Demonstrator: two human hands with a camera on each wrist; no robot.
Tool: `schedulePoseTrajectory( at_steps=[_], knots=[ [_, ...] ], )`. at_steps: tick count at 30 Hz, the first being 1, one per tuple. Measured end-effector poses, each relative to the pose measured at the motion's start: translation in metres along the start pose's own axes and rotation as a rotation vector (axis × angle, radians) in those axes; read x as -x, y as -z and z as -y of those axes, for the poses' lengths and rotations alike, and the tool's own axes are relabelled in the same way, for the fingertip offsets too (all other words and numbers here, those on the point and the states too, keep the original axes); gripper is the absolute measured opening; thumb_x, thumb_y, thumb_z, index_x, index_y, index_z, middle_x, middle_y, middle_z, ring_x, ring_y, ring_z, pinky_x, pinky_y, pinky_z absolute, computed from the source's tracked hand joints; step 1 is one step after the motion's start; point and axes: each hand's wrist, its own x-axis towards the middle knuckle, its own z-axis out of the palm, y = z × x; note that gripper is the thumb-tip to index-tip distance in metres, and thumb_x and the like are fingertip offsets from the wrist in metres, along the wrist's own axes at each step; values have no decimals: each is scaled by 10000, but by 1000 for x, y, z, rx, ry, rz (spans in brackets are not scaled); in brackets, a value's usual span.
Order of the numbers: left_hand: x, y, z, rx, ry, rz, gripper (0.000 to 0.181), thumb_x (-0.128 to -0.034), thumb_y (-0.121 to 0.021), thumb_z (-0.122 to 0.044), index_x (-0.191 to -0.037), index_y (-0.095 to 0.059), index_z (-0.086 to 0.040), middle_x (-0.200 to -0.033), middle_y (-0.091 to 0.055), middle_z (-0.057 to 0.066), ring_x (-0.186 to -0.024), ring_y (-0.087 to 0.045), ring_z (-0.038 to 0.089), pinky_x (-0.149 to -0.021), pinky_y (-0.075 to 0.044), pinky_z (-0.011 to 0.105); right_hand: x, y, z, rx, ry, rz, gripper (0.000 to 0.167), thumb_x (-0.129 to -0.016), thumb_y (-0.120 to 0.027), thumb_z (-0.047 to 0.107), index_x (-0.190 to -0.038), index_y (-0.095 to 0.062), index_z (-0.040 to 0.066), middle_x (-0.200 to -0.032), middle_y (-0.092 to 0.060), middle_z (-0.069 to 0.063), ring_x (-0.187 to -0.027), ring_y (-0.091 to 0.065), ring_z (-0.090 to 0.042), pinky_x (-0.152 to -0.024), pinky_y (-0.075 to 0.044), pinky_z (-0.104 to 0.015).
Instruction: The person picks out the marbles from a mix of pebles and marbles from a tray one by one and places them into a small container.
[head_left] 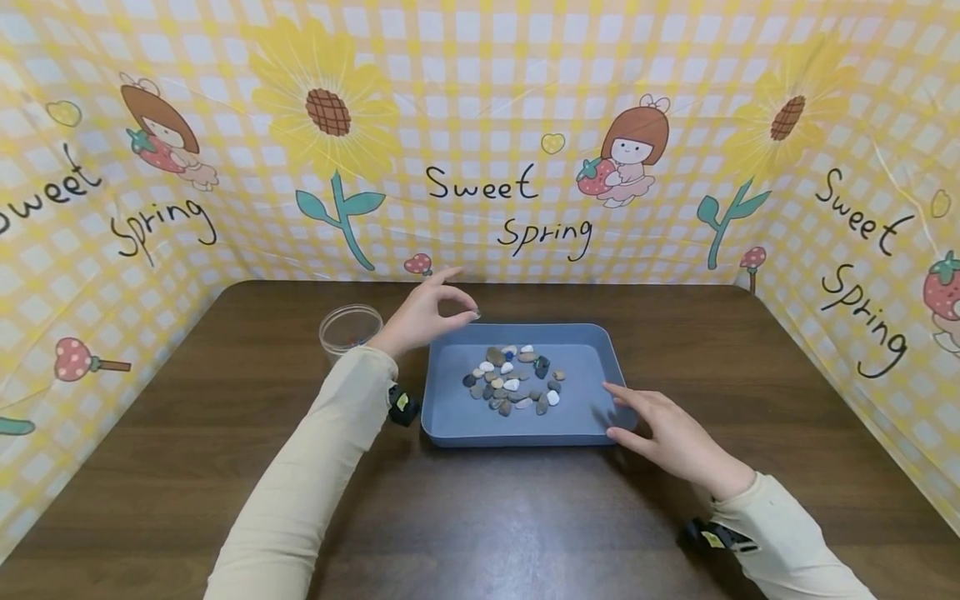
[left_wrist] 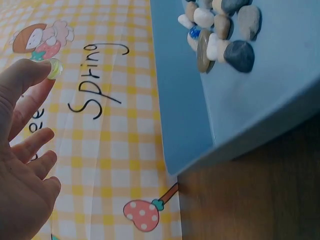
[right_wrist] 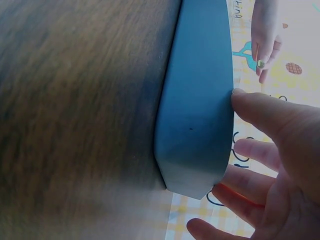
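My left hand is raised over the back left corner of the blue-grey tray. Between thumb and index finger it pinches a small clear marble with a yellow-green tint. Pebbles in white, grey, tan and black lie grouped in the middle of the tray, a blue marble among them. A dark, greenish, shiny piece sits at the group's right side; its kind is unclear. My right hand is at the tray's right edge, fingers spread and loosely bent, thumb and fingertips by the rim.
Left of the tray, partly behind my left forearm, stands a clear round container with something small and reddish inside. A brown wooden table carries everything. A yellow checked cloth rises along the back and sides.
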Motion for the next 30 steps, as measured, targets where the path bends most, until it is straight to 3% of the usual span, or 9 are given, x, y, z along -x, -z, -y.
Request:
schedulePoseTrajectory(
  at_steps=[7, 16, 27, 30],
  knots=[
    [5, 14, 10, 4, -14, -36, 168, -873, -655, -224, -981, -699, -102, -1534, -278, 79, -1441, -191, 322, -1128, -249, 537, 0, 0, -1, -3, -4, 3, 582, -870, -649, 316, -1377, -456, 108, -1263, -599, -132, -1182, -528, -339, -959, -436, -532],
    [16, 31, 23, 4, -17, -108, 164, -866, -662, -191, -973, -699, -74, -1518, -315, 81, -1452, -181, 279, -1141, -226, 523, -1, 1, -1, -3, 1, -1, 589, -863, -656, 311, -1379, -455, 108, -1257, -603, -130, -1180, -529, -335, -962, -435, -532],
    [31, 45, 38, 11, 74, -116, 233, -883, -638, -279, -1012, -686, -91, -1545, -258, 56, -1448, -169, 315, -1121, -211, 580, -3, -2, -3, -6, -5, 12, 597, -857, -665, 290, -1379, -452, 94, -1270, -595, -135, -1186, -526, -334, -976, -429, -529],
    [34, 48, 43, 7, 89, -119, 254, -889, -627, -290, -1024, -684, -81, -1550, -238, 79, -1430, -213, 340, -1073, -314, 560, -2, -2, -3, -5, -2, 12, 593, -859, -663, 289, -1377, -454, 91, -1270, -595, -136, -1183, -528, -335, -973, -430, -530]
  ],
)
